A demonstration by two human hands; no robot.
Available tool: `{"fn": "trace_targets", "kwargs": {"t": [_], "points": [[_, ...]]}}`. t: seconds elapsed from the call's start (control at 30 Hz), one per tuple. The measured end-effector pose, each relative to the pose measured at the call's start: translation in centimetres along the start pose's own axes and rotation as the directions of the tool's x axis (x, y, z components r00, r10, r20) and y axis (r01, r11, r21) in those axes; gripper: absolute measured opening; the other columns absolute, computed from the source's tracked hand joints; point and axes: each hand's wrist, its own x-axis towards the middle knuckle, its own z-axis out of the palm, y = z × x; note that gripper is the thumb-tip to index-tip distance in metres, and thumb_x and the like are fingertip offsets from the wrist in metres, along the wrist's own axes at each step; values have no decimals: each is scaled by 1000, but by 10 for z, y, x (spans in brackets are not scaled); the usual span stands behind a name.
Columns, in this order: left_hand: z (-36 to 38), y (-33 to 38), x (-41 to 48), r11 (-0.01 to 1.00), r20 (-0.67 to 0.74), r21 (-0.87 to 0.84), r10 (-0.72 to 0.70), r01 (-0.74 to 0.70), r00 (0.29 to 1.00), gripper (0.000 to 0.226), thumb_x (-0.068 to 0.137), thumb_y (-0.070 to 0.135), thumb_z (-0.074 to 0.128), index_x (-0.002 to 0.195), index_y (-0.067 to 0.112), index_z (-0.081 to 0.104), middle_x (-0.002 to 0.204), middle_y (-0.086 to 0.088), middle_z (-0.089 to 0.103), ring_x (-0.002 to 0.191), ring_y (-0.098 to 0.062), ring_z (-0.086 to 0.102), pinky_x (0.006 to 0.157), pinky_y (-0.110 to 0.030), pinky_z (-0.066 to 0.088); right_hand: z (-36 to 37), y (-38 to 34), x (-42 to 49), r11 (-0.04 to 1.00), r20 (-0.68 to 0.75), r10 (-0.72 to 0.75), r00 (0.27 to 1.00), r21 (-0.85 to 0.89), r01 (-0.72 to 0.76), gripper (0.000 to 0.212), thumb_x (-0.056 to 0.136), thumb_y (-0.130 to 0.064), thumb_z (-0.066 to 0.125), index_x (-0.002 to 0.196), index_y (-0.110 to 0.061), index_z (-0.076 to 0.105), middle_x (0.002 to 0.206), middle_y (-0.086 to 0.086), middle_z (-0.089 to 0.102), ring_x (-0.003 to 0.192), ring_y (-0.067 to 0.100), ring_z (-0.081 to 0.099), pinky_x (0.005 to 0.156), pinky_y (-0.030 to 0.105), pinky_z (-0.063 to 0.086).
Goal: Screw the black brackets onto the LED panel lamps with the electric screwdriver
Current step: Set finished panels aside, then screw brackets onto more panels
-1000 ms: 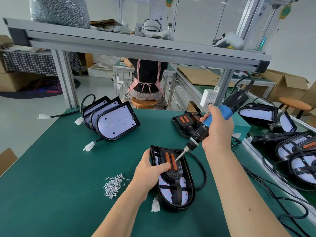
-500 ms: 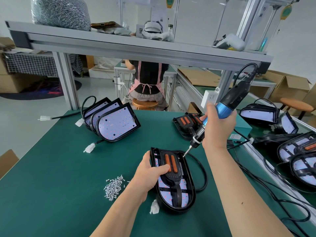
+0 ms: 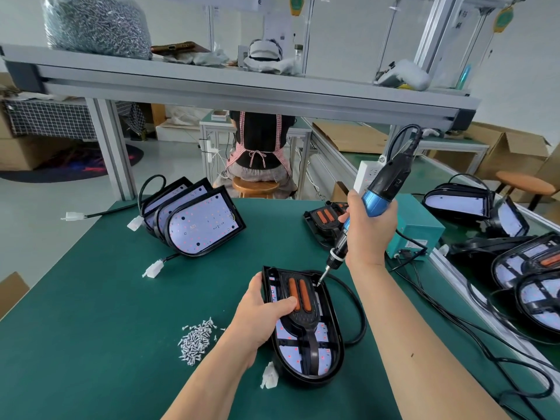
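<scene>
On the green tabletop point(image 3: 121, 328), near its front middle, our lamp point(image 3: 337, 344) lies with the LED side up and the black bracket point(image 3: 304, 321) on it. Our left hand point(image 3: 260, 316) grips the lamp's left edge, thumb pressing the bracket, same as a second ago. Our right hand point(image 3: 369, 234) is wrapped around the screwdriver point(image 3: 378, 192). A second ago the bit stood beside the orange pads; then it lifted, and now its tip point(image 3: 321, 275) is down at the bracket's right edge. We judge one screw is finished and the next one starts. Whether a screw sits under the tip, we cannot tell. Loose screws point(image 3: 197, 338) lie left of the lamp.
</scene>
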Motion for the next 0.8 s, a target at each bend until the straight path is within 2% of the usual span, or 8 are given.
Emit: {"fn": "trace_targets", "kwargs": {"t": [0.23,0.37,0.47,0.6,0.7,0.8], "points": [[0,-2,2,1000,8,-5,16,-16,1000,47,83,12,76,117,37,55,98,10,77,88,-12,75,74,-25,53,1,7,1,1000,-9,18,1000,-5,-18,26,85,-22,70,106,-17,54,75,0,63,54,14,62,52,24,51],[-1,-2,2,1000,11,-9,25,-25,1000,48,82,13,77,117,37,55,99,10,77,89,-12,75,77,-27,54,3,11,-1,999,0,24,1000,-22,-24,24,85,-23,70,101,-21,53,79,4,63,53,15,63,52,23,50],[-1,-3,2,999,16,-9,33,-33,999,49,78,16,78,117,35,56,99,10,77,89,-11,74,72,-20,54,3,13,0,999,-4,21,1000,-41,-21,26,87,-21,70,106,-18,53,79,5,64,53,15,63,51,23,50],[-1,-3,2,999,20,-10,44,-44,999,42,84,9,75,115,32,58,97,10,77,87,-9,74,63,-11,53,3,14,0,998,6,14,1000,-56,-14,25,86,-21,70,105,-18,54,78,5,63,52,14,63,52,25,51],[-1,-3,1,999,28,-7,39,-39,999,44,84,11,76,116,34,57,100,10,77,91,-11,74,69,-15,54,3,14,-2,998,15,1,1000,-69,0,22,83,-20,68,96,-23,51,72,-2,61,50,13,62,53,27,50],[-1,-3,1,999,36,-9,38,-37,999,50,79,17,77,119,37,54,105,8,77,96,-15,74,83,-28,54,3,14,-2,995,38,-25,999,-100,28,22,83,-16,67,97,-19,50,62,-16,61,50,12,63,50,23,49]]}}
